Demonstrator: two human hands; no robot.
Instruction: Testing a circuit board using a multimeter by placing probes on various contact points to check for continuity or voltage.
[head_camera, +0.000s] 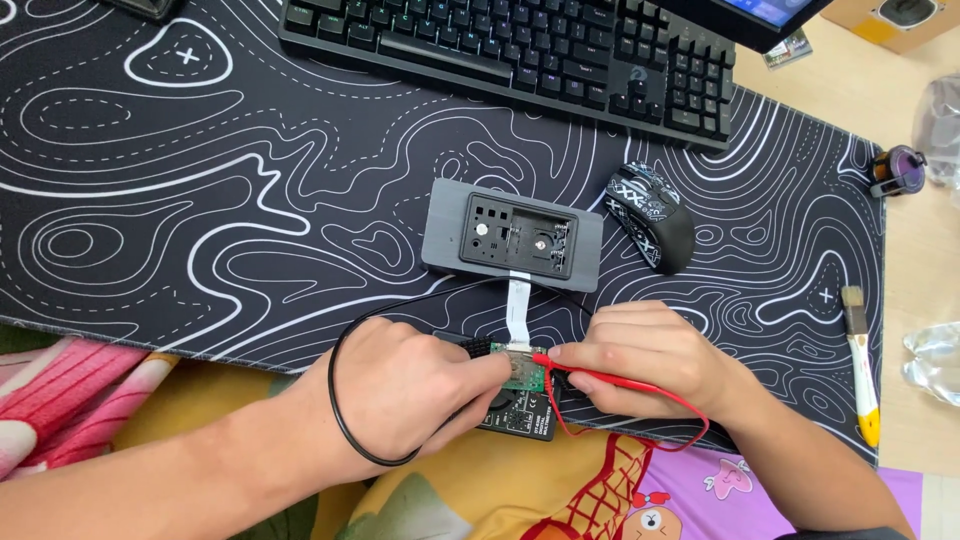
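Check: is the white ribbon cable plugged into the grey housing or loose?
Appears plugged in: the white ribbon cable runs straight into the grey housing lower edge; the connector itself is hidden.

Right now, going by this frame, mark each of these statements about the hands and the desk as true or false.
1. The right hand holds a red probe to the small green circuit board. True.
2. A white ribbon cable runs from the grey case to the board. True.
3. The mouse lies left of the case. False: right of it.
4. The brush is in the left hand. False: it lies untouched at the mat's right edge.
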